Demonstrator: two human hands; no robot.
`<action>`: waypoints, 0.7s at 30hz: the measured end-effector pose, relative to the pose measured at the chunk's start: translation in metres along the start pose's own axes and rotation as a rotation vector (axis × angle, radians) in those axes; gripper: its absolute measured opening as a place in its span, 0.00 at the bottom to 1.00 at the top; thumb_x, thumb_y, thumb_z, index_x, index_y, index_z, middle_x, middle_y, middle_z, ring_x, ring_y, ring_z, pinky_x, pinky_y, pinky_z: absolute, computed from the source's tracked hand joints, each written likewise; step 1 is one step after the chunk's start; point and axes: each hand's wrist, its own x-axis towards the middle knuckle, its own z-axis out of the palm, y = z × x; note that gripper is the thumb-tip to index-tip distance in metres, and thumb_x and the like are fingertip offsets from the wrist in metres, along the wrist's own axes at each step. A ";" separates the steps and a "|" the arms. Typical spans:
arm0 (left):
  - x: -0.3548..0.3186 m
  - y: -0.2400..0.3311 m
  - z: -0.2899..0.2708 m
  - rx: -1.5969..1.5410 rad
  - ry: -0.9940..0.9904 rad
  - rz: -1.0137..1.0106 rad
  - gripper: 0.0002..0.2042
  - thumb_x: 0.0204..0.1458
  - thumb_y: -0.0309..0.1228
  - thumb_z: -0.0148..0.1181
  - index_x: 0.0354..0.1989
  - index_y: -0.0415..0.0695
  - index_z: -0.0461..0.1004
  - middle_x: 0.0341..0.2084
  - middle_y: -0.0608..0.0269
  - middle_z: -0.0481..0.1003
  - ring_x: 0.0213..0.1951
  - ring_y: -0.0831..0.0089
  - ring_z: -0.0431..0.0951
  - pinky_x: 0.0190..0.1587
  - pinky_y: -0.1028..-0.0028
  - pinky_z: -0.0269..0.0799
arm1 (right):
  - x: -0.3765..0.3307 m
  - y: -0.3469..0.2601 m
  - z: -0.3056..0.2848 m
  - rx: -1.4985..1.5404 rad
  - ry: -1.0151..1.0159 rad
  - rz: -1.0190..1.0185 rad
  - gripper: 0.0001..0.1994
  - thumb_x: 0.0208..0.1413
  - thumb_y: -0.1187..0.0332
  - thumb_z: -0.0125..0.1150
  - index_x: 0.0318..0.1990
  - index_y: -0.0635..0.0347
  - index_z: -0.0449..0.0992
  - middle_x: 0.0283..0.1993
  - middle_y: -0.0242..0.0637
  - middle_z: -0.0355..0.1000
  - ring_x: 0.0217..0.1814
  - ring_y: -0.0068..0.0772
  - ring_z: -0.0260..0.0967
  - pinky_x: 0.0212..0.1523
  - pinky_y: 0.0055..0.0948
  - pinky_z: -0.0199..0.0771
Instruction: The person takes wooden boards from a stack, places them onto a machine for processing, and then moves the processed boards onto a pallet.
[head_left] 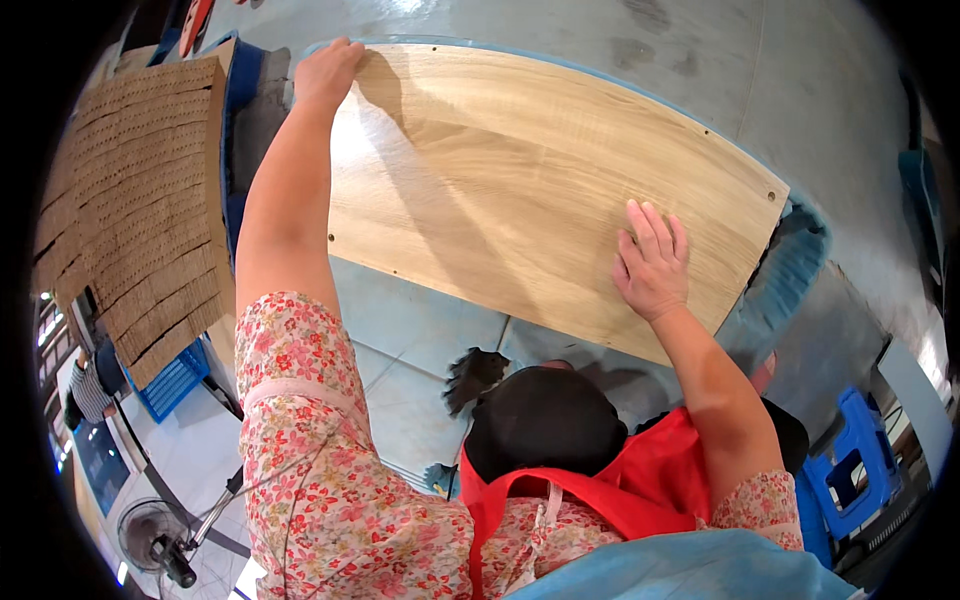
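**Two hands steady a large wooden panel**

Seen from a head camera looking down, a person in a floral top and red apron (pixel 590 490) holds a pale wood-grain panel (pixel 520 180) that stretches across the upper middle of the view, above a tiled floor (pixel 420 340). The left hand (pixel 325 72) curls over the panel's far upper-left corner, gripping its edge. The right hand (pixel 652 262) lies flat near the lower right, fingers together, palm pressed on the face. To handle the panel well, the wide grip looks worth keeping, palm pressure even, so it cannot twist or slip. Stacked perforated brown boards (pixel 140 200) sit at left.
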 end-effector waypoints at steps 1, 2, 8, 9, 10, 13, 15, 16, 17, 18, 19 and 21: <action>0.001 0.000 -0.001 -0.010 -0.008 -0.010 0.07 0.51 0.30 0.46 0.34 0.52 0.71 0.35 0.65 0.72 0.40 0.63 0.75 0.36 0.62 0.71 | 0.000 0.000 0.001 -0.001 0.003 0.001 0.10 0.44 0.65 0.57 0.36 0.52 0.75 0.63 0.32 0.59 0.66 0.31 0.53 0.65 0.43 0.45; 0.001 0.000 0.000 -0.038 -0.002 -0.041 0.06 0.50 0.31 0.47 0.34 0.52 0.71 0.35 0.64 0.72 0.40 0.62 0.75 0.37 0.62 0.71 | 0.000 0.000 0.001 -0.002 0.004 -0.001 0.10 0.44 0.65 0.57 0.36 0.52 0.75 0.63 0.32 0.59 0.66 0.31 0.53 0.65 0.43 0.45; -0.024 -0.006 0.010 -0.346 0.094 -0.443 0.09 0.48 0.38 0.49 0.30 0.47 0.71 0.35 0.58 0.74 0.40 0.54 0.74 0.39 0.57 0.68 | 0.002 0.001 0.001 0.034 0.030 -0.040 0.12 0.42 0.68 0.58 0.37 0.57 0.74 0.63 0.38 0.59 0.67 0.37 0.52 0.65 0.45 0.46; -0.033 -0.003 0.009 -0.425 0.103 -0.519 0.10 0.47 0.39 0.48 0.29 0.46 0.71 0.34 0.56 0.74 0.40 0.53 0.73 0.39 0.57 0.68 | 0.000 0.003 0.000 0.022 0.026 -0.029 0.12 0.42 0.69 0.58 0.37 0.57 0.74 0.63 0.38 0.59 0.67 0.37 0.51 0.65 0.45 0.46; -0.047 -0.005 0.006 -0.494 0.118 -0.602 0.11 0.47 0.40 0.48 0.29 0.45 0.71 0.33 0.53 0.75 0.40 0.51 0.73 0.39 0.56 0.67 | 0.002 0.003 0.001 0.017 0.031 -0.026 0.12 0.42 0.69 0.58 0.37 0.57 0.74 0.63 0.38 0.59 0.67 0.38 0.51 0.65 0.45 0.46; -0.132 -0.012 0.029 -0.553 0.184 -0.814 0.13 0.48 0.39 0.47 0.30 0.42 0.71 0.32 0.45 0.74 0.38 0.46 0.72 0.41 0.56 0.66 | 0.003 -0.001 0.004 -0.020 0.023 -0.057 0.09 0.44 0.66 0.57 0.36 0.53 0.74 0.63 0.33 0.58 0.66 0.34 0.51 0.65 0.44 0.46; -0.206 0.003 0.035 -0.592 0.234 -0.904 0.12 0.49 0.36 0.46 0.27 0.38 0.68 0.28 0.43 0.73 0.35 0.44 0.71 0.39 0.54 0.65 | 0.002 -0.001 0.003 -0.031 0.007 -0.053 0.10 0.45 0.65 0.57 0.37 0.53 0.75 0.64 0.34 0.58 0.67 0.34 0.51 0.65 0.44 0.46; -0.246 0.018 0.035 -0.838 0.241 -0.997 0.12 0.50 0.34 0.45 0.27 0.36 0.67 0.26 0.44 0.72 0.29 0.49 0.73 0.34 0.58 0.67 | 0.000 -0.002 0.002 -0.032 -0.005 -0.054 0.11 0.45 0.65 0.57 0.38 0.53 0.75 0.64 0.34 0.57 0.67 0.34 0.50 0.65 0.45 0.45; -0.277 0.043 0.027 -0.972 0.160 -1.097 0.13 0.52 0.35 0.43 0.26 0.36 0.65 0.22 0.48 0.71 0.21 0.56 0.73 0.27 0.62 0.68 | -0.002 0.001 0.003 -0.055 -0.009 -0.042 0.12 0.45 0.65 0.57 0.39 0.53 0.74 0.64 0.34 0.57 0.67 0.34 0.50 0.65 0.45 0.45; -0.307 0.072 0.014 -1.065 0.160 -1.181 0.13 0.54 0.35 0.41 0.25 0.37 0.63 0.19 0.51 0.69 0.16 0.62 0.72 0.22 0.66 0.67 | -0.004 0.004 0.005 -0.070 -0.010 -0.033 0.13 0.45 0.65 0.57 0.40 0.53 0.74 0.64 0.35 0.56 0.68 0.34 0.49 0.65 0.45 0.45; -0.366 0.091 0.015 -1.076 0.117 -1.288 0.13 0.55 0.36 0.41 0.25 0.38 0.61 0.17 0.53 0.67 0.16 0.64 0.72 0.20 0.66 0.67 | -0.004 -0.001 0.006 -0.055 -0.005 -0.051 0.13 0.46 0.64 0.57 0.41 0.53 0.74 0.65 0.35 0.56 0.68 0.35 0.49 0.65 0.45 0.45; -0.480 0.152 0.006 -1.104 0.027 -1.362 0.14 0.58 0.38 0.38 0.27 0.39 0.60 0.15 0.53 0.66 0.14 0.64 0.72 0.18 0.66 0.66 | -0.004 -0.009 0.002 -0.031 0.006 -0.096 0.15 0.46 0.64 0.56 0.43 0.54 0.74 0.65 0.36 0.55 0.68 0.35 0.48 0.66 0.46 0.45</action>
